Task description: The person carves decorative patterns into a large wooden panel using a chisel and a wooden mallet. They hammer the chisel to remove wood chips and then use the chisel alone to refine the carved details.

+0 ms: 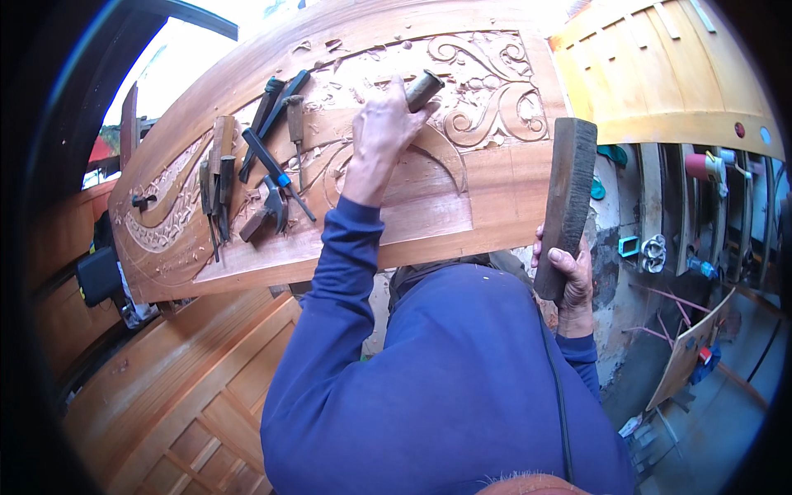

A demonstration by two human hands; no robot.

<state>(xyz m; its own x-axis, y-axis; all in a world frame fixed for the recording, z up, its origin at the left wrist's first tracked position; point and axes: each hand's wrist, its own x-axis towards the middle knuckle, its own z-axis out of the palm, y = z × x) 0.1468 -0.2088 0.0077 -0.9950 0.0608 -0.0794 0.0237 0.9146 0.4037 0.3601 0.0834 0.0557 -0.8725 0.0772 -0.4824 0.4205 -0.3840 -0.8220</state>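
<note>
My left hand [384, 128] is closed around a carving chisel, whose thick round handle end [423, 91] sticks out past the fist. The chisel's blade is hidden by the hand. Beneath it lies a wooden panel [511, 198] with carved scrolls and curved lines, strewn with shavings. At the panel's right edge my right hand [573, 268] grips the lower end of a long dark wooden mallet block [569, 190], held upright with the thumb across it. Left of my left hand, several chisels [221, 177] lie on the panel next to a small hammer [268, 213].
A panelled wooden door [206, 421] stands low on the left. At the upper right is a yellowish wooden panel [660, 74]. Timber lengths [652, 194], a pink and white power tool [704, 167] and a board [689, 355] are on the right.
</note>
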